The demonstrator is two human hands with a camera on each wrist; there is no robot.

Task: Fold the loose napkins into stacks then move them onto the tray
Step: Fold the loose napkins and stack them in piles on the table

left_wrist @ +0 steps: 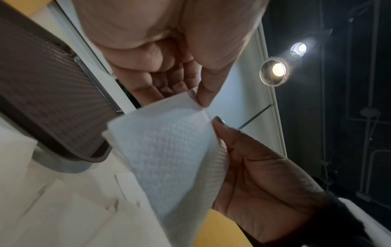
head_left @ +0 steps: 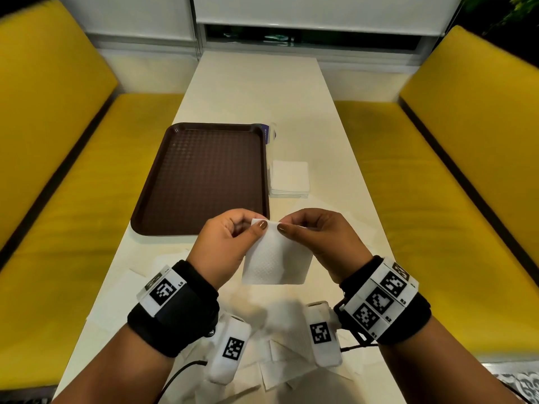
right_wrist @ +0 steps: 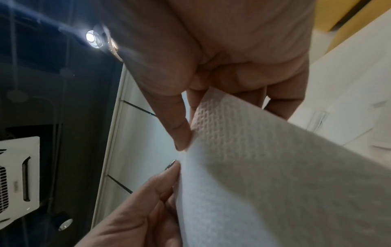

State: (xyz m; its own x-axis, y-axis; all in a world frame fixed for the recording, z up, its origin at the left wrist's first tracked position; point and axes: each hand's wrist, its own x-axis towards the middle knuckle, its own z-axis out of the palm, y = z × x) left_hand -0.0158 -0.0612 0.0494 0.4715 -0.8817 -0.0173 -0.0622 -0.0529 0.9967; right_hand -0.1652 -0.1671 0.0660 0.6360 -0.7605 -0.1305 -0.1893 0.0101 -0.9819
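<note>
Left hand and right hand pinching top edge of white napkin (held above table); folded stack beside tray

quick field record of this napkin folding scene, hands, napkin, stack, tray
left hand: pinches the top edge of the held napkin
right hand: pinches the same top edge, close beside the left
held napkin: white, embossed, hanging above the table
folded stack: white napkins on the table, just right of the tray
tray: brown, textured, no napkins on it yet
loose napkins: scattered on the table under the wrists
table: white, between yellow benches
</note>
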